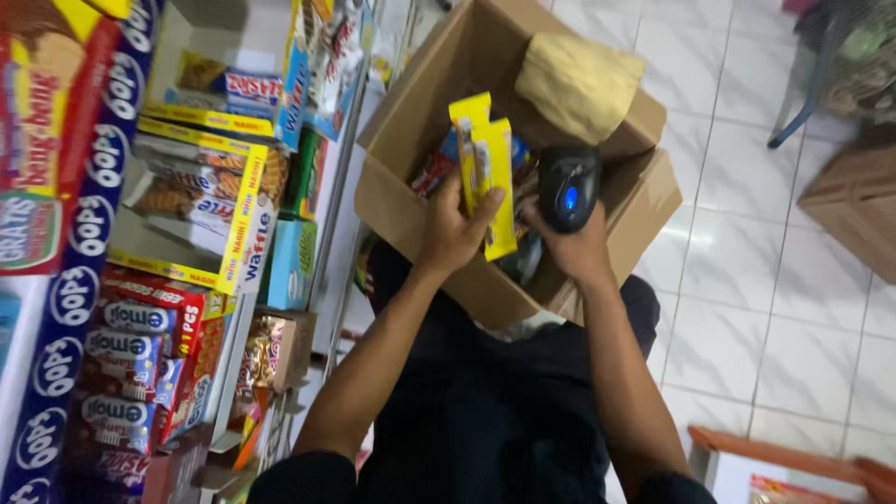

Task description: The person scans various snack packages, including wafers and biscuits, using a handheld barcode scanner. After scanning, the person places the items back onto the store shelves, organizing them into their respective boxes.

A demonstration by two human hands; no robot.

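Scanning a snack packet over the open carton

The left hand (455, 227) is clamped on a yellow snack packet (489, 168) above the cardboard box (401, 131); the right hand (571, 245), just right of it, is closed around a black barcode scanner (567, 187). Judgement: hold the packet flat and steady, code side facing the scanner window, close but not touching

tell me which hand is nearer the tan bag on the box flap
Right. The right hand holds the black scanner just below the tan bag. The left hand grips yellow packets farther to the bag's left, over the cardboard box.
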